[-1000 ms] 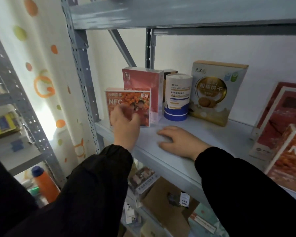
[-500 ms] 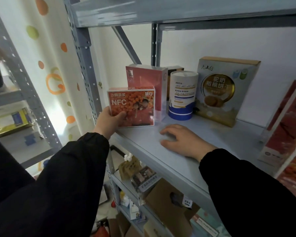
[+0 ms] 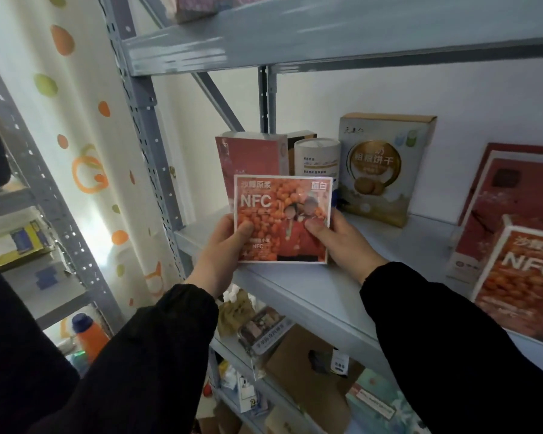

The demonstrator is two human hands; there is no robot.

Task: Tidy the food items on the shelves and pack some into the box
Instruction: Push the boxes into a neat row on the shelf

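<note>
Two hands hold an orange NFC box (image 3: 282, 219) upright above the grey shelf (image 3: 298, 292). The left hand (image 3: 221, 245) and right hand (image 3: 342, 242) clamp its sides, thumbs pressed on the front.

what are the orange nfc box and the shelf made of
The orange NFC box looks like printed cardboard, probably with a glossy film: glare streaks its front. The shelf looks like grey-blue painted metal: smooth sheen, punched holes in its posts.

The orange NFC box (image 3: 282, 214) is standing upright, print facing the camera, at the grey shelf's (image 3: 295, 292) front edge. The left hand (image 3: 223, 245) and right hand (image 3: 342, 242) are pinching its lower sides.
</note>
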